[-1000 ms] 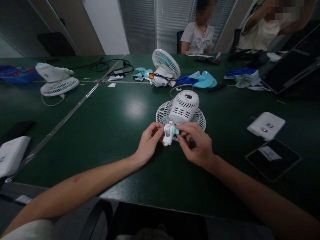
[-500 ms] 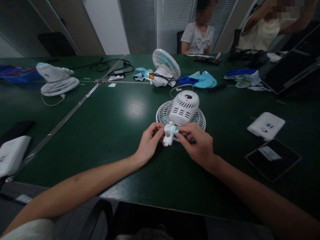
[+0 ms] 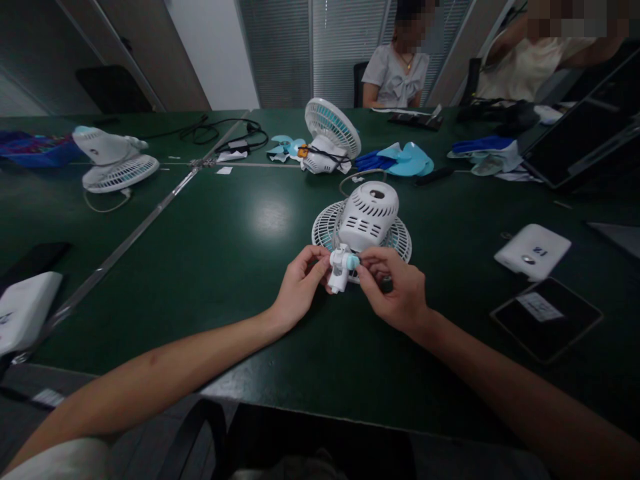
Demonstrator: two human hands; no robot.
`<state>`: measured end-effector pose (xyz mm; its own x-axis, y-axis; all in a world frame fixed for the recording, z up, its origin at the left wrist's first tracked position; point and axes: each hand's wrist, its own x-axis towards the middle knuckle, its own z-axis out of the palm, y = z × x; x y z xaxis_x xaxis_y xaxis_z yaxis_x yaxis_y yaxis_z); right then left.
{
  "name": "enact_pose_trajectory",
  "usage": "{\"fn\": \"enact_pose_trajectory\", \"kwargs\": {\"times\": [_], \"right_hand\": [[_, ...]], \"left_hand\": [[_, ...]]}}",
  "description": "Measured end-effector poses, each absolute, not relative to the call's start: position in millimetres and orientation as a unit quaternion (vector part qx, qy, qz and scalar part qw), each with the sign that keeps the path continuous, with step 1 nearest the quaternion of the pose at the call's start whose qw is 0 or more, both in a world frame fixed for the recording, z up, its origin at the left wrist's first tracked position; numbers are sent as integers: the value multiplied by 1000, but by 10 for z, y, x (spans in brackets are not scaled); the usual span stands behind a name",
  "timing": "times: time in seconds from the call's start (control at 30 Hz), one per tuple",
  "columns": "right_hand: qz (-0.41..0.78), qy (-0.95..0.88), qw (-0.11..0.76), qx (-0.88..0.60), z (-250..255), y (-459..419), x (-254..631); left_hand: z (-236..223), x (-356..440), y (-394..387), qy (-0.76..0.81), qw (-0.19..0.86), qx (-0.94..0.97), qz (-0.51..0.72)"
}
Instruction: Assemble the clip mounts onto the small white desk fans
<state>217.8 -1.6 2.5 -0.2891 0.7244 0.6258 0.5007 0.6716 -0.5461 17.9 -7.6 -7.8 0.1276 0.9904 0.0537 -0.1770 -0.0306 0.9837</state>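
A small white desk fan (image 3: 367, 215) lies face down on the green table (image 3: 225, 253), its grille underneath and its motor housing up. A white neck bracket (image 3: 338, 270) with a light blue knob (image 3: 353, 262) sticks out from the housing toward me. My left hand (image 3: 299, 283) pinches the bracket from the left. From the right, the fingertips of my right hand (image 3: 395, 290) are closed on the blue knob.
Two more white fans (image 3: 113, 160) (image 3: 330, 137) lie farther back, with loose blue blades (image 3: 407, 159) and cables (image 3: 225, 130). A white box (image 3: 533, 250) and a dark tablet (image 3: 545, 317) sit to the right, another white box (image 3: 25, 310) at left. Two people sit across.
My right fingers have shifted slightly on the blue knob, and the bracket sits a touch higher. A grey flat object has come into view at the right edge.
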Motion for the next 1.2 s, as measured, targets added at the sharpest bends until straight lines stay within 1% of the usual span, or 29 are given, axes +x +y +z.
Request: {"fn": "enact_pose_trajectory", "kwargs": {"times": [0.17,0.83,1.0,1.2], "right_hand": [[116,-816,440,-356,-19,-24,2196],[134,-801,440,-385,-6,-13,2181],[126,-800,435,-395,14,-18,2171],[88,-807,432,-393,36,0,2164]], "left_hand": [[-84,180,-65,403,562,499,522],[-93,163,-64,411,553,507,518],[-104,162,-57,409,557,503,518],[-66,169,-62,411,553,506,519]]}}
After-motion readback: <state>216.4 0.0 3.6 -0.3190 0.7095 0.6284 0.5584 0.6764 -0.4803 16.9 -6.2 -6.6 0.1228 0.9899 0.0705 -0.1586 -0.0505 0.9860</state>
